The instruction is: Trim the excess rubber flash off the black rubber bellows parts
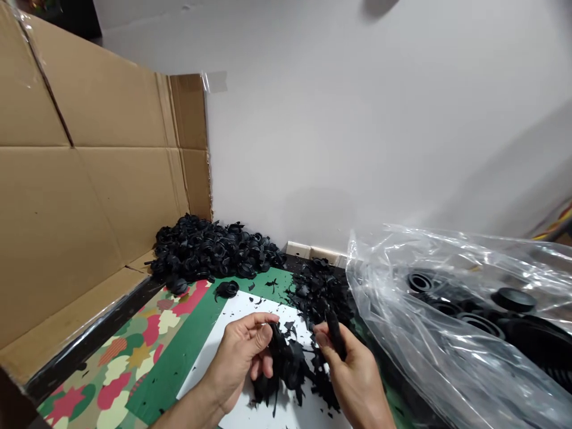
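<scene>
My left hand (241,357) is closed round a black rubber part (279,351) with ragged trimmings hanging from it, held over a white sheet (236,310). My right hand (353,369) grips a slim black tool (334,330) between thumb and fingers, its tip pointing up, just right of the rubber part. Black scraps (319,292) lie scattered on the sheet and behind my hands.
A heap of black ribbed rubber parts (210,250) sits against the wall at the back. A cardboard panel (80,196) stands on the left. A clear plastic bag (456,322) with larger black parts lies at the right. A green patterned mat (134,351) covers the table.
</scene>
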{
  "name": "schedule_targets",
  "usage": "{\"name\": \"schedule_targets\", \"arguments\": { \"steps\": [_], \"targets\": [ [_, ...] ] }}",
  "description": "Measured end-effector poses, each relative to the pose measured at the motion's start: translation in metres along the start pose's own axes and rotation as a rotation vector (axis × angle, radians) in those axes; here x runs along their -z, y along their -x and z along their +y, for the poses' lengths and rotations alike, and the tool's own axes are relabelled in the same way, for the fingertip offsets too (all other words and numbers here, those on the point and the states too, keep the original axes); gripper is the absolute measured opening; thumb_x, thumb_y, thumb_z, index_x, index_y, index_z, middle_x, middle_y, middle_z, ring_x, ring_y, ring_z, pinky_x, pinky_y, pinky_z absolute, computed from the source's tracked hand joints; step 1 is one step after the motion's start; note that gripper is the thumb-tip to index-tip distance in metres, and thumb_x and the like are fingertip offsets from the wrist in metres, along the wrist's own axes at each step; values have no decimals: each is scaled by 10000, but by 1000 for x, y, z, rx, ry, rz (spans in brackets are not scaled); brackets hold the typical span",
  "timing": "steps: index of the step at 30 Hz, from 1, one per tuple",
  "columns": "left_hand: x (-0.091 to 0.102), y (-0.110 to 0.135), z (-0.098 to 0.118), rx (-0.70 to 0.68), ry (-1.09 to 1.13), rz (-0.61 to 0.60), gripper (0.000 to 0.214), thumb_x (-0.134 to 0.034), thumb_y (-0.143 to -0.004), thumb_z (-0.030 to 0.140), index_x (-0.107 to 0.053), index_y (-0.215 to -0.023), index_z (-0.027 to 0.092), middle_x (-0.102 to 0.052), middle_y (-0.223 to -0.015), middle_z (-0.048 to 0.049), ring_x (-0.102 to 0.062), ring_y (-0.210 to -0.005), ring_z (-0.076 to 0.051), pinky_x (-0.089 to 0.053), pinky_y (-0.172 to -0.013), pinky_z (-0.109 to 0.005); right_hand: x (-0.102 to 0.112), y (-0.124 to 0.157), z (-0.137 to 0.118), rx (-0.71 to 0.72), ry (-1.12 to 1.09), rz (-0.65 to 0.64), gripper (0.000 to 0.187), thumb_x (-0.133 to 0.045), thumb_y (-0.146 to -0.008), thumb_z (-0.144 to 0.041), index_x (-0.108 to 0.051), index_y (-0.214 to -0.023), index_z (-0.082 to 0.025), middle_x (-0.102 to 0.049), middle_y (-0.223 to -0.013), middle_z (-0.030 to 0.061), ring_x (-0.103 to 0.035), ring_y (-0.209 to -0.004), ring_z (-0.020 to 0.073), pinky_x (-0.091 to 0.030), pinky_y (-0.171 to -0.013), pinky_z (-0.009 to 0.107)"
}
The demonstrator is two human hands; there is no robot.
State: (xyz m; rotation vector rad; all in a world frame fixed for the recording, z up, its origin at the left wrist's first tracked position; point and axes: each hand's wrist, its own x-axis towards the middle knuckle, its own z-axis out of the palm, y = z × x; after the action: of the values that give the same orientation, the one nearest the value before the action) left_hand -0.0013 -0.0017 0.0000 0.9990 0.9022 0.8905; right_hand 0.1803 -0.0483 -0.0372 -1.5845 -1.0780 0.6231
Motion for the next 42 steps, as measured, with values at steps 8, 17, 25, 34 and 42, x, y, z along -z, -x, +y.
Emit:
{"name": "schedule_targets", "arguments": {
  "steps": [8,17,25,34,42],
  "targets": [
    [-1,1,-1,-35,-22,6,573,-814,-526,584,-651,-837,132,-499,-457,78,-397,-317,-20,-139,-354,-141,-18,16,-24,130,-228,-115,221,-634,-768,-352,-711,-916,-207,-699,-901,60,-617,-798,236,-475,-717,308],
    [-2,4,-3,-169,-93,-80,442,-830,-572,479,-709,-828,140,-621,-690,7,-477,-448,-42,-365,-425,-157,-40,21,-32,-12,-515,-189,80,-706,-653,-225,-657,-604,-185,-616,-653,2,-546,-667,183,-416,-641,283],
    [11,-4,4,-225,68,237,366,-869,-513,348,-581,-650,171,-532,-557,82,-521,-424,-49,-342,-378,-125,-5,8,-14,-343,-607,304,332,-759,-628,-473,-607,-689,-184,-416,-468,-70,-310,-412,89,-235,-399,227],
    [6,0,8,-126,23,38,470,-829,-561,519,-579,-753,170,-594,-471,44,-528,-420,-66,-320,-382,-122,-9,8,-1,-19,-112,71,306,-626,-733,-497,-680,-799,-203,-642,-735,27,-549,-658,198,-438,-599,291],
    [7,-2,0,-19,-1,-24,543,-766,-575,622,-543,-735,154,-572,-356,28,-389,-282,-29,-123,-326,-130,-18,20,-26,97,-165,102,238,-600,-772,-438,-642,-736,-207,-629,-688,3,-558,-619,175,-447,-599,264]
  ]
}}
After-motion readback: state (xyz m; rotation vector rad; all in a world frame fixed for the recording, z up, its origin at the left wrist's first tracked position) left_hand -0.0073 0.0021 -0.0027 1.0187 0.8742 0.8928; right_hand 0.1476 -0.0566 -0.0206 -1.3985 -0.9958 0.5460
